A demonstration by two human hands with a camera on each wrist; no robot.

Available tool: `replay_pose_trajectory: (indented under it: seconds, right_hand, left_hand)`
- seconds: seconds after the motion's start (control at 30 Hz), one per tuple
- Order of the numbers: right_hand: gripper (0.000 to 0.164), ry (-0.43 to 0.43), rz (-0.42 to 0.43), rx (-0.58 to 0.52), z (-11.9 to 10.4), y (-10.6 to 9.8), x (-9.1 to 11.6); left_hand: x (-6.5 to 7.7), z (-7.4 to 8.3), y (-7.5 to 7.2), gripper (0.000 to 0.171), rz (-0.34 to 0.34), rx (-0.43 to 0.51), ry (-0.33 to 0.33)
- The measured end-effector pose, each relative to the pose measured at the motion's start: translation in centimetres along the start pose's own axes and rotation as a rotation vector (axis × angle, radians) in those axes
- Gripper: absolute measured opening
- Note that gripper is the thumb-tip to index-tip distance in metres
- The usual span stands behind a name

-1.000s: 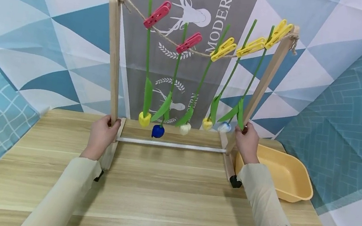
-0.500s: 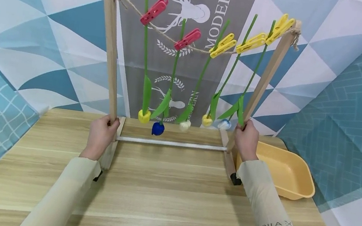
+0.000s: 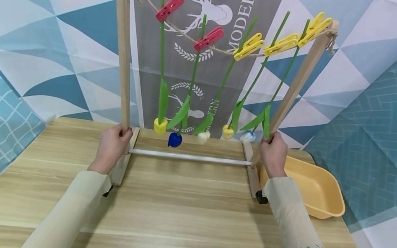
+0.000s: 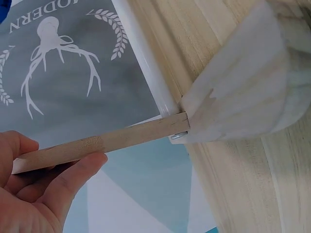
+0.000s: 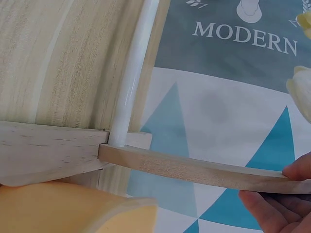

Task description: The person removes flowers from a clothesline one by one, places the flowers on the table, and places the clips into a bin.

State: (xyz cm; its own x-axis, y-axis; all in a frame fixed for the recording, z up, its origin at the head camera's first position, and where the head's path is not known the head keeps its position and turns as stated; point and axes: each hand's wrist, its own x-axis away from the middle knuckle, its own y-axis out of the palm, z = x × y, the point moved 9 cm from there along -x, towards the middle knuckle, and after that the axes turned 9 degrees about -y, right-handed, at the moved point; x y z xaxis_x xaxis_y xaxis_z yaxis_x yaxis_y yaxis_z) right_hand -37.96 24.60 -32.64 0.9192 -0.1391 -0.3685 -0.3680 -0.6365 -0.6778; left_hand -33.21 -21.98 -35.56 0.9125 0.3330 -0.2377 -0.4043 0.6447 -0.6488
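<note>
The left hand gripped the left post and the right hand the right post of the wooden frame, which stood on the table beside the yellow basin. Unequal pull could have skewed the frame or jammed its right foot against the basin; jolting could have dropped flowers from the clothespins.

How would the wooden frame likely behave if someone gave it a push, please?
The wooden frame would probably move as one stiff piece, since a white rod joins its uprights. It may tip if pushed high up, as the uprights are tall against their low feet. The flowers would likely swing, being clipped only near their stem tops to sagging twine.
</note>
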Motion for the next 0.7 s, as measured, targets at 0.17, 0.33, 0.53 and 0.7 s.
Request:
replay_pose_trajectory:
  seconds: [0.17,0.33,0.53,0.7]
  right_hand:
    - [0.032,0.022,-0.019,-0.019,0.26,0.04,0.22]
    - [0.032,0.030,-0.014,-0.009,0.45,-0.07,0.56]
    - [0.032,0.016,-0.006,-0.006,0.35,-0.14,0.76]
    - [0.033,0.012,-0.013,-0.010,0.28,-0.13,0.97]
  left_hand:
    - [0.12,0.09,-0.06,0.033,-0.001,0.007,0.002]
    - [0.20,0.17,-0.20,0.031,0.014,-0.005,0.010]
    - [0.35,0.31,-0.52,0.031,0.026,-0.008,0.017]
    - [0.51,0.37,-0.64,0.031,0.022,-0.009,0.024]
